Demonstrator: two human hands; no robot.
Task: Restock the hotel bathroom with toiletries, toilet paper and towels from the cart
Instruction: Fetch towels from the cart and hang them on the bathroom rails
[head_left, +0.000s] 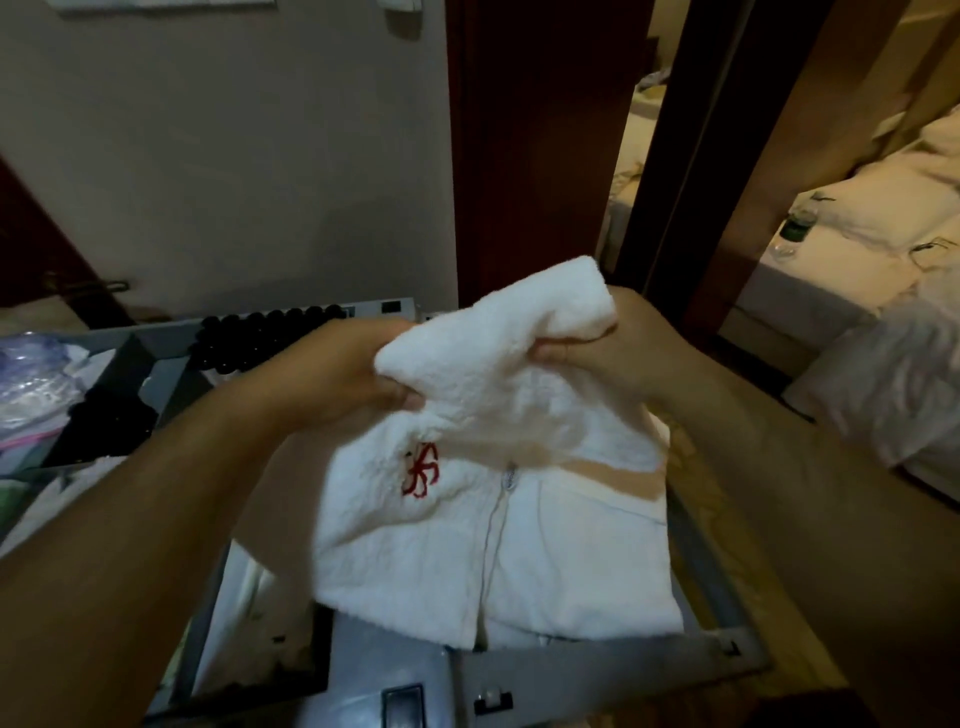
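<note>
**White towel held up in both hands above the cart**

Both hands grip one white towel (498, 499) just above the grey cart (623, 670). The left hand (353, 369) has its fingers curled round the towel's upper left edge. The right hand (592, 348) pinches the folded top edge, thumb in front. Between them the top edge bunches into a thick roll. The rest hangs down over the cart's large open compartment, and a red embroidered mark (421, 470) faces up.

The towel's lower edge drapes close to the cart's near rim, with more white linen (249, 592) showing under it and to its left inside the same compartment. Whether the hanging edge touches that linen cannot be told. The compartment's right rail runs just beside the towel's right edge.

At the cart's far side, a row of black bottle caps (270, 332) lies beyond the left hand, apart from the towel. Clear plastic bags (31, 384) fill a compartment at the cart's left end.

Beyond the cart stands a pale wall (234, 156). To the cart's far right, a dark wooden door frame (670, 171) opens onto a room with a bed (831, 249). A heap of white cloth (893, 384) lies near the cart's right side, narrowing the floor there.
</note>
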